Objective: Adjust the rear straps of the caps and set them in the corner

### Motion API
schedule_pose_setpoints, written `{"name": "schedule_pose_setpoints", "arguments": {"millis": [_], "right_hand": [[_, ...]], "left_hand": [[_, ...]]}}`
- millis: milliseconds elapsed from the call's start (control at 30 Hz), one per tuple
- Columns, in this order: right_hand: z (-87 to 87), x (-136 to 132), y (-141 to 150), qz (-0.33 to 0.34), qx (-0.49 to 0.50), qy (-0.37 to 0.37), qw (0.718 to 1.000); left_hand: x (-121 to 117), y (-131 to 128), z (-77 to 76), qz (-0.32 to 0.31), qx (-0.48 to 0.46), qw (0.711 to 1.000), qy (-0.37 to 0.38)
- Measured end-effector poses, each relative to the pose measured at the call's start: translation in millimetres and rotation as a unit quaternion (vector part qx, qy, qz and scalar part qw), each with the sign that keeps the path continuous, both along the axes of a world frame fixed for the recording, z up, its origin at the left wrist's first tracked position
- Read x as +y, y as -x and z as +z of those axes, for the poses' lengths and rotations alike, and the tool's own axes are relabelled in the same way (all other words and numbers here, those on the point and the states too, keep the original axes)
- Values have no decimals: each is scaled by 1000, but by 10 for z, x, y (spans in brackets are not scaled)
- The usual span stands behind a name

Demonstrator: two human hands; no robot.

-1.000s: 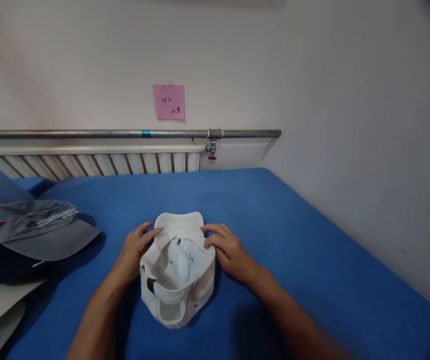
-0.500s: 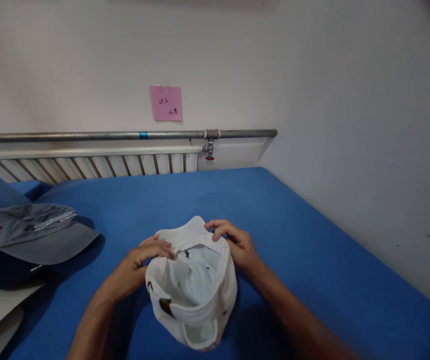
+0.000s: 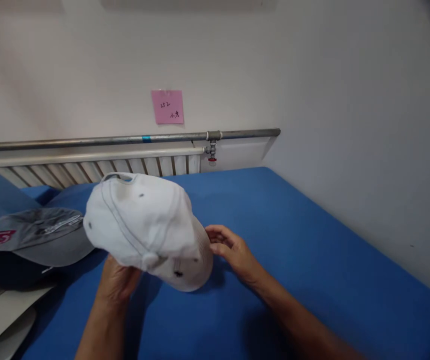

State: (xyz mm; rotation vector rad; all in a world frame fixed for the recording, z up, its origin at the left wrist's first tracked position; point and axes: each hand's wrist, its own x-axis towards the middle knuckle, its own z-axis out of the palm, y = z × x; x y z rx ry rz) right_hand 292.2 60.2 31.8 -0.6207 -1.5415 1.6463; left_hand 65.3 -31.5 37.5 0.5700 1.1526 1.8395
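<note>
A white baseball cap (image 3: 150, 225) is held up over the blue bed surface, crown toward me, with its brim pointing down and right. A small dark emblem shows on its front, and the strap opening is at the top left. My left hand (image 3: 119, 280) is under the cap, closed on it; its fingers are mostly hidden behind the crown. Beside the brim's right edge is my right hand (image 3: 235, 250), its fingers loosely curved and apart, the tips at or touching the brim.
Several stacked caps lie at the left, a grey cap (image 3: 38, 235) with a red patch on top. Behind the blue surface (image 3: 293, 250) are a white radiator (image 3: 124, 166), a metal pipe (image 3: 105, 141) with a valve, and a pink note (image 3: 167, 107) on the wall.
The cap has turned over from showing its inside to showing its outer crown, moving up and left. My left hand has gone beneath it; my right hand has loosened at the brim.
</note>
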Motion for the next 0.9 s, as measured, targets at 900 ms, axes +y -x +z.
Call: {"name": "schedule_pose_setpoints", "arguments": {"millis": [900], "right_hand": [[-253,-189,320,48,218,490,843]], "left_hand": [[223,295,-373,-94,-311,935,-144]]}}
